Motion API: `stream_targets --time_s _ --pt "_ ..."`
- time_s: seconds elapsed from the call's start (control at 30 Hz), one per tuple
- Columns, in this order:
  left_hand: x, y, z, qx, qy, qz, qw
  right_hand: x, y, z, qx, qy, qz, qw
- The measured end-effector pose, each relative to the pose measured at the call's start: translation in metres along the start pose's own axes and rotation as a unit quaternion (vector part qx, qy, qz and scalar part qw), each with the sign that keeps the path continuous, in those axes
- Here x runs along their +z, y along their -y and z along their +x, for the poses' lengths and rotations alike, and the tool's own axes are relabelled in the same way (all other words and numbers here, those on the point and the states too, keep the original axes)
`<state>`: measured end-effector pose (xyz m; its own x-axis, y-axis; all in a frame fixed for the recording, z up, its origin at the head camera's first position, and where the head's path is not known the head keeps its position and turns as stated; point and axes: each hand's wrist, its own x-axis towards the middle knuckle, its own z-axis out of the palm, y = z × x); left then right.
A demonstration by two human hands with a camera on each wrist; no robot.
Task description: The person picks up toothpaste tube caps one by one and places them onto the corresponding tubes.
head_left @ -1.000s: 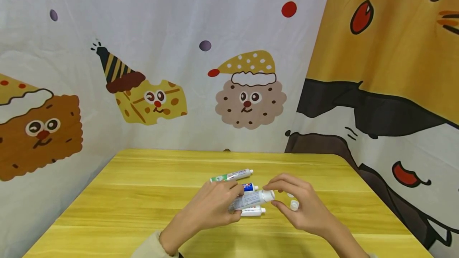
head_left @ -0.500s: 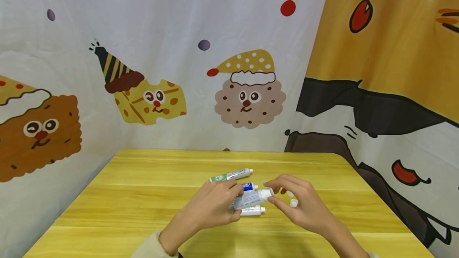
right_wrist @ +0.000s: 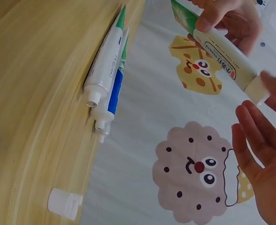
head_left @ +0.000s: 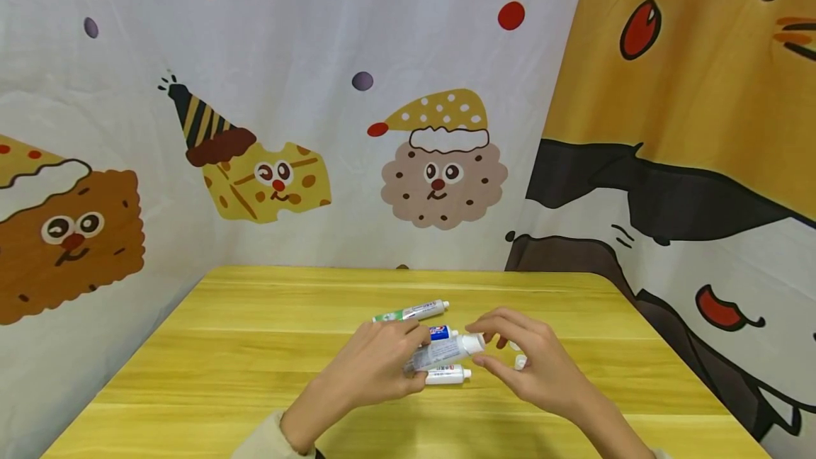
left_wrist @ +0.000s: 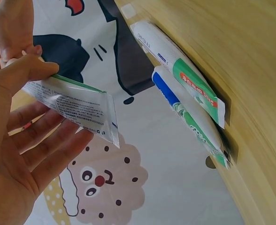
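My left hand (head_left: pixel 382 363) grips a white and green toothpaste tube (head_left: pixel 440 354) by its flat end, thumb on one side and fingers on the other. In the left wrist view, small print covers the tube's near face. A wide white cap (right_wrist: pixel 256 91) sits at the tube's other end. Around that cap my right hand (head_left: pixel 535 363) is spread, with the thumb at one edge and the fingertips close to the other. The right wrist view shows the thumb overlapping the cap, while the other fingers look loose.
On the wooden table (head_left: pixel 255 346) lie a green-ended tube (head_left: pixel 421 311), a blue-marked tube (head_left: pixel 441 333) and a white tube (head_left: pixel 449 374), their nozzles uncapped. Loose white caps (right_wrist: pixel 63 203) lie beside the right hand. A printed cloth (head_left: pixel 287 55) hangs behind the table.
My right fingers closed in on the cap half a second ago and now stand wider around it. The left hand keeps its grip on the tube, nearly unmoved.
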<state>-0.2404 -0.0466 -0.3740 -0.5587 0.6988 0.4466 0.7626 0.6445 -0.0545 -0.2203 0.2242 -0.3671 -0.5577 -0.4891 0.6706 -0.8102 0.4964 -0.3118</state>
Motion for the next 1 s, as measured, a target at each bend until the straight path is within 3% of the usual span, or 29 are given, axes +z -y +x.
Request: stream_targets --time_s 0.23,0.5,0.63,0.83,1.0 --pt "0.000 0.001 0.000 0.000 0.007 0.004 1.0000 0.000 -0.001 0.000 -0.021 0.003 -0.010 1.000" --pt "-0.001 0.000 0.001 -0.009 0.020 -0.013 0.9997 0.000 0.000 0.001 -0.043 -0.005 -0.075 0.996" --pt "-0.001 0.000 0.002 -0.011 0.022 -0.019 0.9995 0.000 0.001 0.001 -0.033 -0.006 -0.086 0.996" --pt "0.000 0.001 0.002 -0.014 0.026 -0.029 0.9991 -0.004 0.001 0.000 -0.016 0.005 -0.060 0.998" --pt "0.004 0.000 0.002 -0.015 0.033 -0.033 0.9988 -0.010 0.001 0.000 0.021 0.008 -0.044 0.999"
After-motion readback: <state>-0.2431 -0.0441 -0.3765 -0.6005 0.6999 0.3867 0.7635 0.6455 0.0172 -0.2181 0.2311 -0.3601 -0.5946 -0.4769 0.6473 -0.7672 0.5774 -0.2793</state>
